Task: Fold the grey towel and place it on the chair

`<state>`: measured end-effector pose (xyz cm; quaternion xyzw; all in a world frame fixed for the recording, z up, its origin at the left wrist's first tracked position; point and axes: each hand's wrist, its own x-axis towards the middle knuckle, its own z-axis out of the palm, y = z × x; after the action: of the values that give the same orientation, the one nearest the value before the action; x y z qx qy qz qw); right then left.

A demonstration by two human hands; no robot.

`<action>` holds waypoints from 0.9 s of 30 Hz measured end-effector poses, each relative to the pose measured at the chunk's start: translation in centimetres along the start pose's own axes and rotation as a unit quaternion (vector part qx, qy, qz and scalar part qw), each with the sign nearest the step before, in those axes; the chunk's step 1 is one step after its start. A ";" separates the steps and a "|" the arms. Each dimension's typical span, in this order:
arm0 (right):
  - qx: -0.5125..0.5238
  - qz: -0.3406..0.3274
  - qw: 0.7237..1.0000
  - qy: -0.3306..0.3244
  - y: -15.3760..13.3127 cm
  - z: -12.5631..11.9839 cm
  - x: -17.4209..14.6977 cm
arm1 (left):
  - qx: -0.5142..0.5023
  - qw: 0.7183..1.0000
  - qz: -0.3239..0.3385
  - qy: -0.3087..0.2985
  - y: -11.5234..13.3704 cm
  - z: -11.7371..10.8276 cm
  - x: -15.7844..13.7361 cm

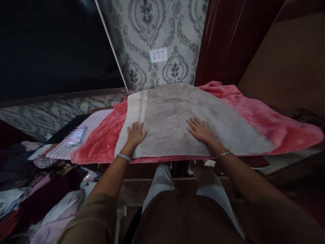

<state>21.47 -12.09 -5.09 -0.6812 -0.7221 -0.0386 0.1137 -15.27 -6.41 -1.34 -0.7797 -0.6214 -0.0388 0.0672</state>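
Observation:
A grey cloth (pixel 167 115) with a white band along its left side lies spread over a red plush blanket (pixel 99 142). My left hand (pixel 136 134) rests flat on the cloth's white band, fingers spread. On the grey part, right of the middle, my right hand (pixel 199 129) lies palm down with its fingers apart. Neither hand grips anything. The blanket shows past the cloth on both sides and along the front edge. What kind of item the grey cloth is, I cannot tell.
A striped cloth (pixel 92 123) with a blurred item on it lies left of the blanket. Piled clothes (pixel 50 189) fill the lower left. A dark screen (pixel 56 47) stands at the back left, a large cardboard box (pixel 286 64) at the right. A paper marked 277 (pixel 158 55) is on the wall.

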 end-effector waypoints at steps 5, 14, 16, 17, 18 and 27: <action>0.011 0.002 1.000 0.000 0.3 0.3 0.0 | -0.028 0.997 0.008 -0.075 -0.4 -0.6 -0.2; 0.003 0.006 1.000 0.001 0.1 0.2 -0.2 | -0.171 0.945 0.274 0.056 0.3 -0.1 -8.8; -0.002 0.007 1.000 0.002 0.2 0.3 -0.2 | -0.163 0.926 0.335 0.068 1.0 0.1 -10.6; -0.003 0.007 1.000 0.004 0.3 0.4 -0.2 | -0.151 0.923 0.348 0.071 1.3 0.1 -11.1; -0.002 0.006 1.000 0.006 0.3 0.4 -0.2 | -0.140 0.922 0.354 0.073 1.6 0.0 -11.4; 0.005 -0.001 1.000 0.013 0.2 0.5 -0.2 | -0.242 0.911 0.333 0.021 2.0 -2.0 -8.9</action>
<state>21.64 -12.17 -5.66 -0.6795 -0.7214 -0.0434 0.1263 -15.26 -15.75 -0.76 -0.9326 -0.2958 -0.1802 -0.1014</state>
